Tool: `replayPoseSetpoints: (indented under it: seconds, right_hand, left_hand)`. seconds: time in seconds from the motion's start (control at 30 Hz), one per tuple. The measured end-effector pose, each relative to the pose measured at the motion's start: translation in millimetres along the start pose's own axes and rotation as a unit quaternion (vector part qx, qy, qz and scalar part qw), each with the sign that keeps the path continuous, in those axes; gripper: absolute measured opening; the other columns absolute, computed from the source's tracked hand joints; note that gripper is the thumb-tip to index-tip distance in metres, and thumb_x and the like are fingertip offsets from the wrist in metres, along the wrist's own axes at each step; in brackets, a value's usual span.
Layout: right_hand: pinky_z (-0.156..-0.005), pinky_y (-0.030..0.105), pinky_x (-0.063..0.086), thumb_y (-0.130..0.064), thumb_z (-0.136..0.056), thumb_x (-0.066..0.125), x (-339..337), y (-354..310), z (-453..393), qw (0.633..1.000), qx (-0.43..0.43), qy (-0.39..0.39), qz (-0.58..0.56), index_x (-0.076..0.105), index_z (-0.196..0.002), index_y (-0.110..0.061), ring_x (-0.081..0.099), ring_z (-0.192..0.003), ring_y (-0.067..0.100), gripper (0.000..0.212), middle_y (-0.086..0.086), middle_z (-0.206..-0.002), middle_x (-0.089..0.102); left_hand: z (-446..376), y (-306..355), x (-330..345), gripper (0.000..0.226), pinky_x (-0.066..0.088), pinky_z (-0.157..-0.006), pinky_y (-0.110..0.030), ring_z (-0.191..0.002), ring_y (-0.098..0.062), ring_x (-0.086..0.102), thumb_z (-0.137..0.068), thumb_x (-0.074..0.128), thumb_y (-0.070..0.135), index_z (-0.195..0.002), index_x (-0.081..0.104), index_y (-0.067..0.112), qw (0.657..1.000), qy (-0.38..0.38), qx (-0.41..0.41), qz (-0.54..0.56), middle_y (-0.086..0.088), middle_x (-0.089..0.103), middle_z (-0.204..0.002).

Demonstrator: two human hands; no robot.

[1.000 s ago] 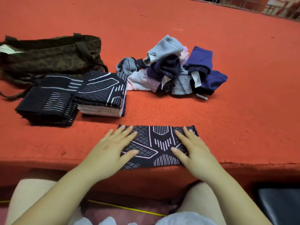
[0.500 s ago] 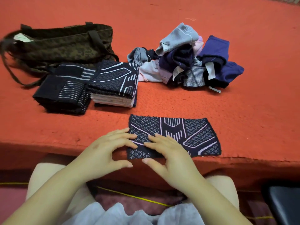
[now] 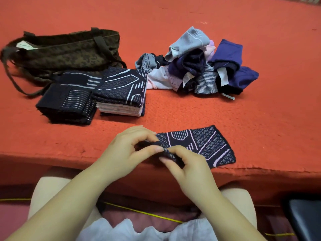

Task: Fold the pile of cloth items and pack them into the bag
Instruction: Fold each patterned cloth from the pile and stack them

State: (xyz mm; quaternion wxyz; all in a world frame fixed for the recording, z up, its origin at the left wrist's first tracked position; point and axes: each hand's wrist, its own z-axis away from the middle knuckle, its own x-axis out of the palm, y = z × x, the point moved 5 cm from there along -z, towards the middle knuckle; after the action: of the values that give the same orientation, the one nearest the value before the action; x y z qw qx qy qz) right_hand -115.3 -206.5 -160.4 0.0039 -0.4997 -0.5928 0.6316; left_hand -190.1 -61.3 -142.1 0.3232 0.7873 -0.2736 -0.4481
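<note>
A dark patterned cloth (image 3: 205, 145) with pale lines lies at the near edge of the red table (image 3: 260, 119). My left hand (image 3: 128, 152) and my right hand (image 3: 189, 167) both pinch its left end, which is lifted and bunched between the fingers. Behind, a pile of unfolded cloths (image 3: 196, 66) in grey, navy, purple and pale pink sits in a heap. Two stacks of folded cloths stand to the left: a dark stack (image 3: 67, 100) and a stack with pale layers (image 3: 121, 94). A dark mottled bag (image 3: 66, 49) lies at the far left, its mouth open.
The bag's strap (image 3: 13, 80) loops onto the table at the left. A dark seat corner (image 3: 305, 218) shows at the lower right, below the table. My knees and white clothing are under the table's front edge.
Both hands went from pressing flat on the cloth to its left end, and now pinch and lift that end off the table. The view has shifted a little.
</note>
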Motion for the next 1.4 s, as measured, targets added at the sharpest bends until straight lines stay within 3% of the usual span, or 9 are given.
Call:
replayPoseSetpoints:
  seconds: [0.13, 0.23, 0.33, 0.43, 0.63, 0.83, 1.03, 1.17, 1.4]
  right_hand:
    - [-0.073, 0.018, 0.048, -0.029, -0.081, 0.063, -21.2, 4.1, 4.4, 0.981, 0.051, 0.021, -0.188, 0.066, -0.088, -0.021, 0.063, -0.076, 0.000, 0.011, -0.011, -0.082, 0.071]
    - [-0.081, 0.024, 0.051, -0.018, -0.080, 0.061, -35.5, 12.9, 10.4, 0.929, 0.090, 0.042, -0.356, 0.065, -0.097, -0.006, 0.066, -0.086, 0.011, 0.021, 0.005, -0.093, 0.074]
    - [-0.083, 0.025, 0.053, -0.013, -0.082, 0.064, -47.2, 15.6, 14.2, 0.898, 0.102, 0.059, -0.424, 0.063, -0.106, -0.005, 0.067, -0.093, 0.016, 0.025, 0.008, -0.101, 0.073]
    - [-0.071, 0.022, 0.054, -0.007, -0.076, 0.065, -59.2, 18.9, 14.8, 0.869, 0.119, 0.105, -0.469, 0.059, -0.105, -0.005, 0.069, -0.083, 0.014, 0.030, 0.007, -0.092, 0.074]
    - [-0.061, 0.016, 0.051, -0.004, -0.076, 0.074, -94.7, 50.3, 21.2, 0.935, 0.141, 0.225, -0.237, 0.049, -0.114, -0.030, 0.063, -0.064, 0.004, 0.052, -0.007, -0.073, 0.068]
    - [-0.064, 0.007, 0.042, -0.013, -0.081, 0.073, -104.7, 75.5, 21.1, 0.961, 0.169, 0.216, -0.035, 0.043, -0.123, -0.034, 0.058, -0.071, -0.003, 0.056, -0.007, -0.081, 0.061]
    - [-0.078, 0.032, 0.045, -0.021, -0.084, 0.069, -103.9, 89.0, 16.4, 0.958, 0.209, 0.182, 0.079, 0.041, -0.136, -0.024, 0.056, -0.089, 0.015, 0.059, -0.011, -0.087, 0.056]
    - [-0.089, 0.042, 0.045, -0.022, -0.084, 0.068, -102.9, 90.4, 15.3, 0.956, 0.226, 0.156, 0.103, 0.043, -0.136, -0.022, 0.057, -0.096, 0.020, 0.058, -0.013, -0.089, 0.055]
    - [-0.068, 0.016, 0.045, -0.007, -0.086, 0.065, -105.7, 88.0, 16.2, 0.965, 0.224, 0.134, 0.001, 0.050, -0.121, -0.030, 0.059, -0.078, 0.000, 0.044, -0.009, -0.083, 0.060]
  left_hand:
    - [-14.7, -5.3, -0.9, 0.036, 0.045, -0.081, -0.024, -0.084, -0.007, 0.061, -0.067, 0.066, 0.060, -0.088, 0.062, 0.031, 0.999, -0.030, -0.022, -0.038, 0.008, 0.067, -0.084]
    - [-16.2, -16.5, 1.4, 0.032, 0.045, -0.076, -0.015, -0.079, 0.002, 0.061, -0.064, 0.077, 0.048, -0.087, 0.067, 0.028, 0.992, -0.025, -0.093, 0.083, 0.013, 0.070, -0.082]
    - [-18.5, -12.8, 19.5, 0.022, 0.046, -0.082, -0.011, -0.091, 0.002, 0.065, -0.077, 0.078, 0.028, -0.095, 0.069, 0.020, 0.969, -0.035, -0.118, 0.216, 0.013, 0.073, -0.095]
    - [-27.4, -10.8, 36.8, 0.031, 0.047, -0.081, -0.019, -0.084, -0.007, 0.062, -0.075, 0.065, 0.043, -0.093, 0.065, 0.017, 0.971, -0.040, -0.126, 0.201, 0.004, 0.071, -0.090]
    - [-52.7, -5.2, 66.8, 0.014, 0.040, -0.068, -0.028, -0.060, -0.003, 0.046, -0.084, 0.068, 0.037, -0.083, 0.057, 0.028, 0.985, -0.062, -0.159, 0.029, 0.010, 0.055, -0.071]
    - [-63.3, -0.6, 84.3, 0.014, 0.034, -0.069, -0.023, -0.070, -0.001, 0.045, -0.087, 0.063, 0.039, -0.093, 0.062, 0.027, 0.978, -0.072, -0.155, -0.120, 0.013, 0.052, -0.084]
    - [-72.5, -2.1, 96.1, 0.019, 0.038, -0.080, -0.026, -0.087, -0.012, 0.050, -0.085, 0.065, 0.041, -0.094, 0.054, 0.028, 0.957, -0.136, -0.187, -0.173, 0.009, 0.050, -0.094]
    - [-81.3, -1.6, 97.2, 0.029, 0.037, -0.075, -0.025, -0.086, -0.011, 0.052, -0.081, 0.072, 0.036, -0.100, 0.054, 0.025, 0.948, -0.168, -0.231, -0.141, 0.010, 0.056, -0.087]
    - [-86.3, -2.7, 99.9, 0.046, 0.043, -0.083, -0.024, -0.097, -0.019, 0.064, -0.073, 0.080, 0.033, -0.111, 0.063, 0.014, 0.927, -0.217, -0.303, -0.031, -0.004, 0.067, -0.103]
